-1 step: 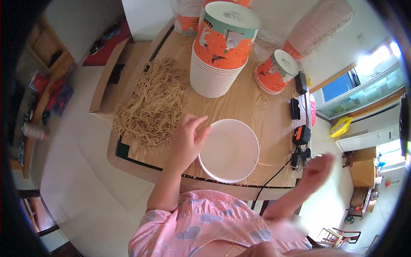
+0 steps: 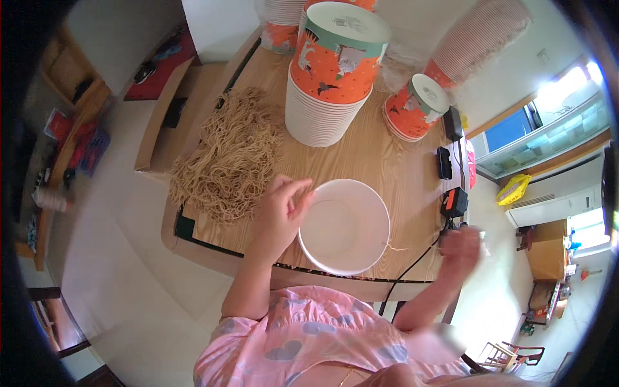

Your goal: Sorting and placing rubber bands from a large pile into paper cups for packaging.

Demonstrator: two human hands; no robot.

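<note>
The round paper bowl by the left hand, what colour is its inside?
Plain white inside, seen in the head view: round paper bowl.

Stacked orange cups (image 2: 332, 77) stand behind black chargers (image 2: 445, 162).

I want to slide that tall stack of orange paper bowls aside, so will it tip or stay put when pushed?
The stack of orange bowls is tall, upside down and many layers deep, so a push near the top would probably tilt it. Being nested paper, it is likely light, and may skid on the smooth wooden table if pushed low.
</note>
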